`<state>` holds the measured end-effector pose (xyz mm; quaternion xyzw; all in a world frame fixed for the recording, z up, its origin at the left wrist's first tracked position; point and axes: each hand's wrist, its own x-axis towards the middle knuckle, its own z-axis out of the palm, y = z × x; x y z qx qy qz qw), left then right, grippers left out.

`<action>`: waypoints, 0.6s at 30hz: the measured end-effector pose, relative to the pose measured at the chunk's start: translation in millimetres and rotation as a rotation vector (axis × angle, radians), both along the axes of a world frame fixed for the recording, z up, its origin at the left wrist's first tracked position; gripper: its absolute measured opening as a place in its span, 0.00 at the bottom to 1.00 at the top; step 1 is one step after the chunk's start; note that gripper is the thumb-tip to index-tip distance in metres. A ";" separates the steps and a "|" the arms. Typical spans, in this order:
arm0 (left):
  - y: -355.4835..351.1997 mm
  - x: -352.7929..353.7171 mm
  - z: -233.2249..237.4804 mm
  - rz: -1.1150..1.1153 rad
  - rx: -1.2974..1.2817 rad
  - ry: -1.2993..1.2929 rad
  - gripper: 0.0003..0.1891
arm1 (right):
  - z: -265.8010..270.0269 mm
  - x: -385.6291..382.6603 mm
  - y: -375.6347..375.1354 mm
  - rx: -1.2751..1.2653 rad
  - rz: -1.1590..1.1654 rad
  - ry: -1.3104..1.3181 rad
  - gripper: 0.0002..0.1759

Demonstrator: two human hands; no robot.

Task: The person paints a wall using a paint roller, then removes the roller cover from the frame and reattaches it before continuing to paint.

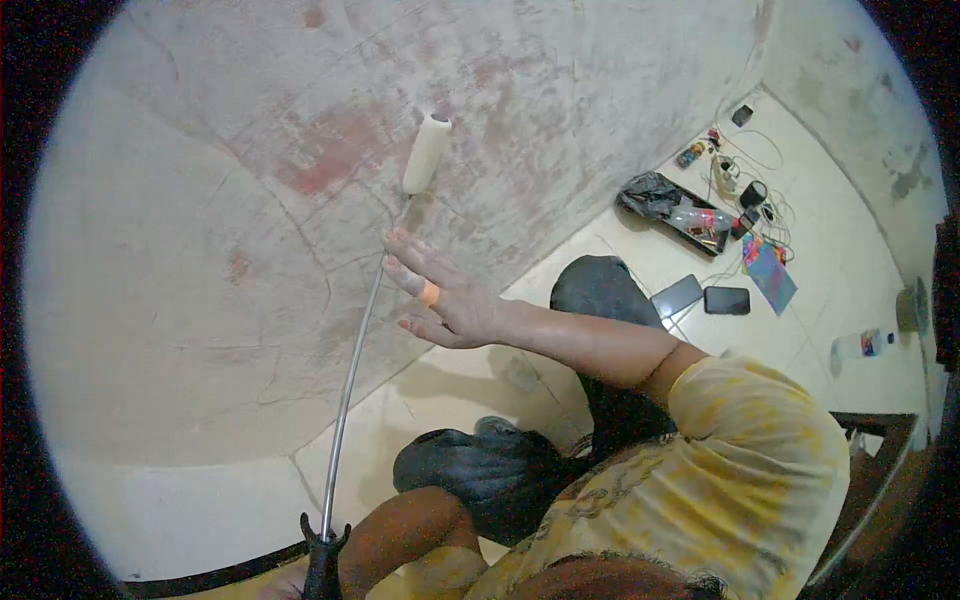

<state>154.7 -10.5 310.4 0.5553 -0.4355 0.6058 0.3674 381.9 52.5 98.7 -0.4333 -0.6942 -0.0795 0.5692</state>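
A paint roller with a white cylindrical sleeve [427, 156] leans across the view, its sleeve against the patchy wall [330, 150]. Its long metal rod [350, 375] runs down to a black handle [322, 570] at the bottom edge. My left hand [288, 592], mostly cut off by the frame, closes around that handle. Palm toward the wall, my right hand [450, 300] stretches out with fingers apart, fingertips right at the rod just below the sleeve. Pale dust coats its fingers, and an orange band [428, 293] circles one of them.
On the tiled floor [830, 290] lie two phones [727, 301], a colourful sheet [769, 275] and a black tray [708, 243] with a plastic bag and bottle. Cables trail behind. A clear bottle [863, 344] is near the right wall. My dark-trousered knees [480, 465] are bent below the arm.
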 end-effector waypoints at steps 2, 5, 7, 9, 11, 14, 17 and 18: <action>10.7 -11.8 -13.8 0.045 -0.088 -0.067 0.15 | -6.5 0.4 2.0 -0.006 -0.018 0.008 0.45; 31.5 1.7 -27.3 0.064 -0.185 0.046 0.14 | -26.3 -7.1 6.1 -0.032 -0.164 0.256 0.49; 44.4 18.3 -36.2 0.021 -0.255 0.181 0.14 | -45.9 -11.0 14.1 -0.076 -0.288 0.286 0.52; 50.2 26.6 -42.1 -0.033 -0.325 0.310 0.15 | -47.4 -12.9 13.3 -0.097 -0.296 0.305 0.55; 41.7 20.1 -44.1 0.019 -0.324 0.259 0.15 | -37.0 -11.4 8.6 -0.094 -0.186 0.312 0.56; 21.8 -4.1 -39.6 0.160 -0.239 0.137 0.15 | -17.9 -15.5 -6.5 -0.199 -0.041 0.126 0.56; 10.2 -17.5 -36.7 0.263 -0.215 0.116 0.15 | -18.7 -19.1 0.7 -0.139 -0.015 0.038 0.52; 15.1 -17.2 -38.4 0.275 -0.226 0.113 0.15 | -23.4 -23.5 0.0 -0.111 -0.093 0.050 0.48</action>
